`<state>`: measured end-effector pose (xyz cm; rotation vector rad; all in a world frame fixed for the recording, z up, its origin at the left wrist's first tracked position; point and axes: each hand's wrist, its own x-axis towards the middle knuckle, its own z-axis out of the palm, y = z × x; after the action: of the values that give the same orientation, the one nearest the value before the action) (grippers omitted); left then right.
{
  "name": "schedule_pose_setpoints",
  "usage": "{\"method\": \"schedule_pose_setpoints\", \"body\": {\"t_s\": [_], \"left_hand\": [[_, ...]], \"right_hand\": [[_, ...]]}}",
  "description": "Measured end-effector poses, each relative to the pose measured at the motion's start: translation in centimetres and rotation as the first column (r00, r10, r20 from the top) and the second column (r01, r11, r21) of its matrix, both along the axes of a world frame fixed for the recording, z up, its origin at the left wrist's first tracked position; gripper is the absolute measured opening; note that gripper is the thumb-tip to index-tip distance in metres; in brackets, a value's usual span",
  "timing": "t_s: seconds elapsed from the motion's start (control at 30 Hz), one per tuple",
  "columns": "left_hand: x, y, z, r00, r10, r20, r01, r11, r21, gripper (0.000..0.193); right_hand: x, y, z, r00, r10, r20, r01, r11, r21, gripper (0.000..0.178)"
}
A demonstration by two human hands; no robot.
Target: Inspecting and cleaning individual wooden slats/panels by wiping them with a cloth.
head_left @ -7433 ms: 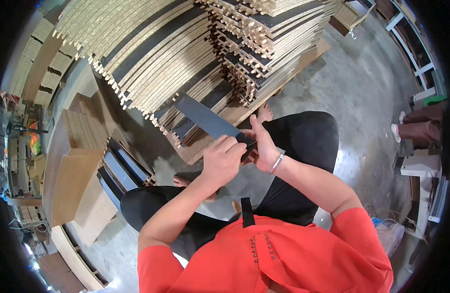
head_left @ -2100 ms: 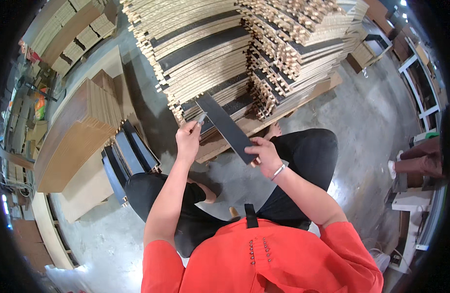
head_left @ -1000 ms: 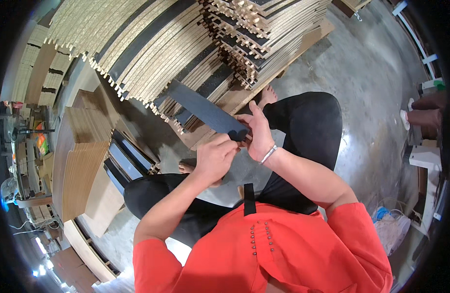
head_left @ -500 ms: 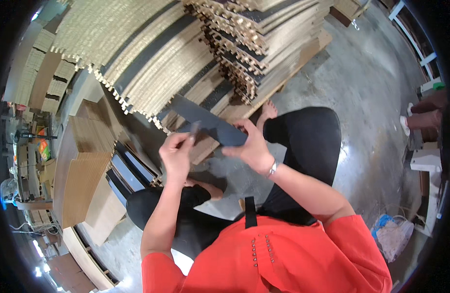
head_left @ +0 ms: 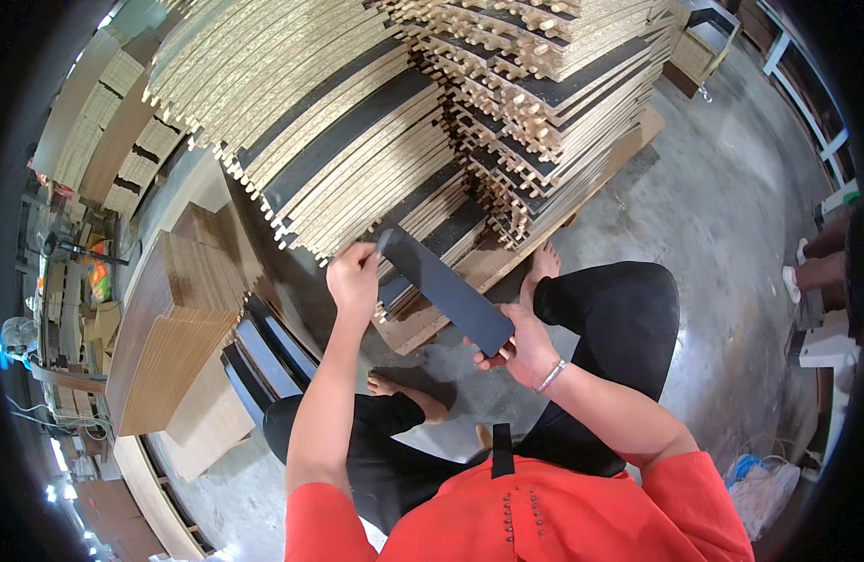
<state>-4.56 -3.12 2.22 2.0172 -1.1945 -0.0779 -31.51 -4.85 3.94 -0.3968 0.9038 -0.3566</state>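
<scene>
A narrow dark grey board slants between my hands, in front of the stack. My right hand grips its near end, where small pale pegs show by the fingers. At the board's far end my left hand is closed in a pinch; what its fingers hold, if anything, is hidden. Beyond stands a tall stack of particle boards, some dark-faced, with wooden dowels sticking out of their ends.
Several dark-faced panels lean at my left, beside a pile of curved brown boards. The stack rests on a wooden base. An open wooden box stands at the far right. Another person's legs and a plastic bag are at the right.
The board has come nearer and tilted more steeply, its near end lower. My right hand has shifted down and right; the left hand has moved slightly right. The whole view has shifted.
</scene>
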Motion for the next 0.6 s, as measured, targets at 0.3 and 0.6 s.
{"method": "schedule_pose_setpoints", "body": {"t_s": [0.3, 0.6], "left_hand": [[-8.8, 2.1, 0.6, 0.874, -0.403, 0.272, 0.410, 0.911, 0.034, 0.002], [-4.7, -0.6, 1.0, 0.998, -0.034, 0.052, 0.033, 0.999, 0.028, 0.004]], "right_hand": [[0.5, -0.5, -0.1, 0.956, -0.293, -0.004, 0.291, 0.950, 0.113, 0.054], [0.8, -0.5, 0.6, 0.987, -0.159, 0.034, 0.160, 0.987, 0.000, 0.072]]}}
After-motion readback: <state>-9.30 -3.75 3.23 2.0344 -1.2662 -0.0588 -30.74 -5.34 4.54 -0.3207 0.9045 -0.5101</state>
